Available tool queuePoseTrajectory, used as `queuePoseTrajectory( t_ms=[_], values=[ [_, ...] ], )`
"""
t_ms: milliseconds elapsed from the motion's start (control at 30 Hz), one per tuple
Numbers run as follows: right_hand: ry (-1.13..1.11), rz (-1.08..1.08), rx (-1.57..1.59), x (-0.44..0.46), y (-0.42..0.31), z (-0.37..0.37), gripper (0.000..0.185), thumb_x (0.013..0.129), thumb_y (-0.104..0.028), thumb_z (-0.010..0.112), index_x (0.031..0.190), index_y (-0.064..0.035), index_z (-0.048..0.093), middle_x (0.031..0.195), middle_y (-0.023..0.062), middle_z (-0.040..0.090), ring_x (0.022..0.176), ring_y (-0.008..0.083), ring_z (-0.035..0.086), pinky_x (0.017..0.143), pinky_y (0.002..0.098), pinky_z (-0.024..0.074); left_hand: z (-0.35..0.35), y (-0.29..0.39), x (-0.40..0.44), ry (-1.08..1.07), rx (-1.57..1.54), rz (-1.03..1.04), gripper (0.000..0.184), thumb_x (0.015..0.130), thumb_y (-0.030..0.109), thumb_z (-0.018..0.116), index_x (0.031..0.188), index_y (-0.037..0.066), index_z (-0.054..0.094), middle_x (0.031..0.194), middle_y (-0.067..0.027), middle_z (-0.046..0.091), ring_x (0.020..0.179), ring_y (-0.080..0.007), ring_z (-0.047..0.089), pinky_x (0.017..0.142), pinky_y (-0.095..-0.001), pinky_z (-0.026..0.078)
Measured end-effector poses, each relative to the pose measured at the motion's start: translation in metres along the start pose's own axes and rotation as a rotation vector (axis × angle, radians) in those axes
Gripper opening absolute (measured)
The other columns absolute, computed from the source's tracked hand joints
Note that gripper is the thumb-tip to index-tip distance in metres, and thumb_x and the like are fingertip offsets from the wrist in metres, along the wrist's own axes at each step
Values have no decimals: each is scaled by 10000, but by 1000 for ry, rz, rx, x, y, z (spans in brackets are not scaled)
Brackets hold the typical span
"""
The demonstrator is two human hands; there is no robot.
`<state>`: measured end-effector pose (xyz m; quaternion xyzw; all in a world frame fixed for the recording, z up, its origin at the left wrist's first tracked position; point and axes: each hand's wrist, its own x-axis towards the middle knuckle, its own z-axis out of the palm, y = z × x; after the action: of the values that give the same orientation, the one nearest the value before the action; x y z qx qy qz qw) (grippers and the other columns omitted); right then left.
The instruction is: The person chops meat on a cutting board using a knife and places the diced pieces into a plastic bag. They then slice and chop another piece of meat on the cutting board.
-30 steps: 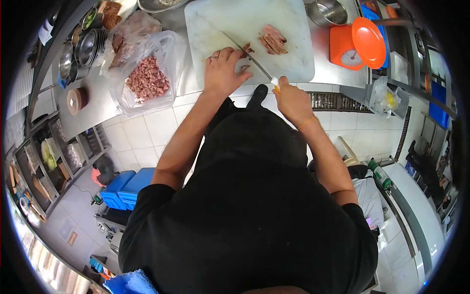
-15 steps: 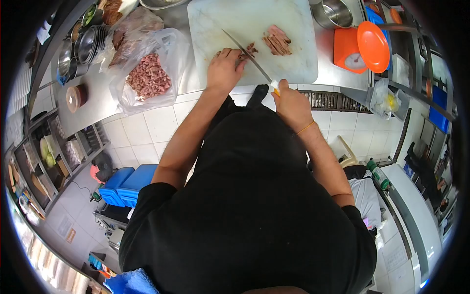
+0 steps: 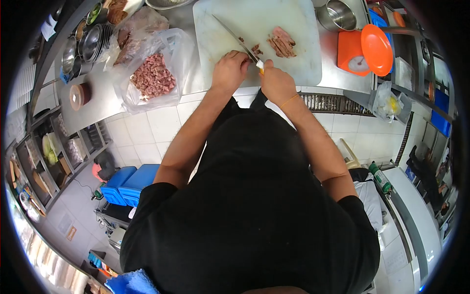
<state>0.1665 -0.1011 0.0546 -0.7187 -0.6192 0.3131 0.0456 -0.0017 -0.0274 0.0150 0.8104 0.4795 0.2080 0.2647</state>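
On a pale cutting board [image 3: 298,63], my right hand [image 3: 278,84] is closed around the yellow-and-white handle of a long knife [image 3: 230,32]. Its blade points away to the upper left. My left hand [image 3: 230,72] rests on the board to the left of the blade, fingers curled against a piece of meat that they mostly hide. Small cut bits of cooked meat [image 3: 256,49] lie just right of the blade. Further right is a group of meat slices [image 3: 282,44], with a pinker piece behind them.
Left of the board, a clear plastic bag [image 3: 176,73] holds diced meat [image 3: 152,78], with more bagged meat [image 3: 129,46] behind it. Metal bowls [image 3: 90,43] and a lidded tub [image 3: 79,96] stand further left. At right are a steel pot [image 3: 338,15] and an orange scale [image 3: 350,56].
My right hand and the knife handle have moved left, close to my left hand. The blade now lies further left, and the small meat bits show on its right side.
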Motion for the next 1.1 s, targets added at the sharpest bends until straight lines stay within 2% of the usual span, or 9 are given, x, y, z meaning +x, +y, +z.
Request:
queuePoseTrajectory(
  t_ms=[100,300,467,600,700,900,1100],
  values=[
    [15,-23,-45,-10,-4,-16,283,1043,-228,597,1124,41,565,905,269,759,856,464,760,782,565,591,-4,2,-5,8,-77,-29,173,906,118,806,1059,49,766,1049,-120,759,945,-344,733,826,-433,596],
    [-116,53,-73,-50,-21,-38,267,1043,-200,582,1118,56,559,876,277,755,847,454,766,783,554,598,-8,-3,-8,1,-25,-37,197,898,103,808,1081,50,758,1056,-124,752,962,-354,725,847,-445,589],
    [-83,86,1,-42,-14,0,303,1051,-222,590,1140,61,529,879,287,750,843,476,755,769,560,594,-4,-7,-7,-16,-3,-22,160,907,86,777,1062,49,758,1051,-128,749,1013,-361,713,895,-459,578],
    [-6,35,74,-12,-16,21,300,1055,-221,586,1135,62,525,877,287,747,840,488,746,767,572,586,-6,-21,0,47,54,11,133,920,76,748,1048,46,763,1036,-134,752,989,-368,719,877,-458,585],
    [32,-12,80,1,-22,20,288,1055,-208,580,1137,63,527,879,286,748,841,481,748,773,579,581,-15,-36,10,74,66,70,134,922,80,742,1050,43,763,1023,-142,756,960,-375,726,852,-459,591],
    [3,-8,58,-1,-21,17,272,1061,-197,557,1134,63,529,882,282,750,856,475,750,781,575,582,-16,-30,14,58,56,-43,93,928,74,726,1009,34,751,1009,-152,751,946,-382,723,834,-471,589],
    [-33,52,43,-6,-25,16,240,1057,-166,537,1130,63,535,909,284,756,874,486,746,806,584,576,-9,-34,15,21,56,-28,66,924,79,718,973,40,739,980,-162,735,923,-402,711,818,-491,581]
  ],
)
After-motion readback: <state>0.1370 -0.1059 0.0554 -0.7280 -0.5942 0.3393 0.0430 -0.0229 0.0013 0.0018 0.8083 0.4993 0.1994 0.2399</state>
